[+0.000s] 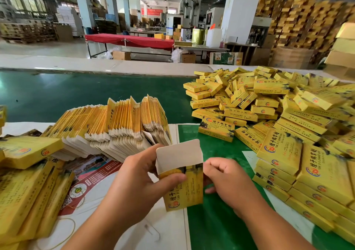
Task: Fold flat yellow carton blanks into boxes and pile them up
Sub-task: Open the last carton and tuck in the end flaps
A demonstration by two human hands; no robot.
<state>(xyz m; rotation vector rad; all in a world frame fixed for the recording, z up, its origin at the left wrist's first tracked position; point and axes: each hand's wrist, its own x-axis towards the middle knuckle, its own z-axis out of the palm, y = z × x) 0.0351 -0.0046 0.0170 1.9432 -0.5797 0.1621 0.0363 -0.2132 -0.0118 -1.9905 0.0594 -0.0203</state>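
Observation:
A yellow carton (187, 190) stands upright between my hands, its white top flap raised and open. My left hand (138, 176) grips its left side, thumb across the printed front. My right hand (228, 180) holds the right edge, fingers curled behind it. A row of flat yellow blanks (115, 123) leans on edge just beyond my left hand. Folded boxes (249, 100) lie in a loose heap at the right, with neater stacks (299, 173) near my right hand.
More yellow cartons (25, 182) lie at the left on a printed sheet (90, 175). The green table (217, 221) runs under my hands, with a dark green belt (76, 90) beyond. A red-covered table (130, 40) and box stacks stand in the hall behind.

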